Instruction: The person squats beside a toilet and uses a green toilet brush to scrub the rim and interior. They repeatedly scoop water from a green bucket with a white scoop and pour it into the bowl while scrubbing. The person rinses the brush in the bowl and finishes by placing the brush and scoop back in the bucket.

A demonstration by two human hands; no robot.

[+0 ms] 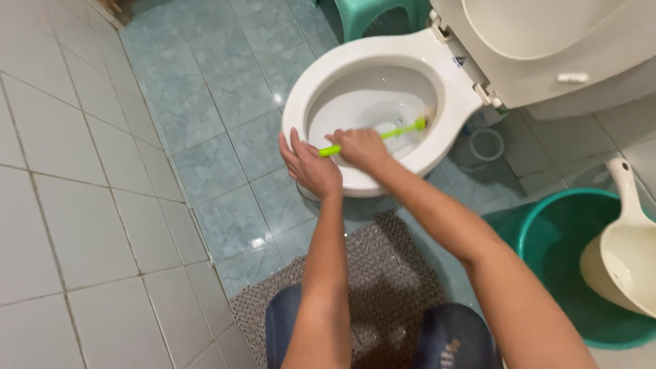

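Nearest the camera, two knees in blue denim [451, 338] rest on a grey perforated rubber floor mat [383, 273], laid over pale blue-green floor tiles [212, 89]. At right stands a round green plastic bucket [540, 225] with a cream plastic dipper [625, 253] inside, handle up.

Left hand [309, 166]: flat on the front rim of the white ceramic toilet bowl [301, 102], fingers released and spread; judged a brace for the forward lean.

Right hand [360, 147]: fingers clenched around the slim lime-green plastic brush [393, 132], near the handle's near end, which pokes out toward the left hand.

Brush long axis: nearly level, rising slightly left to right. Bristle end points right, inside the bowl against its right inner wall; blurred there.

Beyond: raised white toilet lid [547, 34] and a green plastic stool [369, 17].
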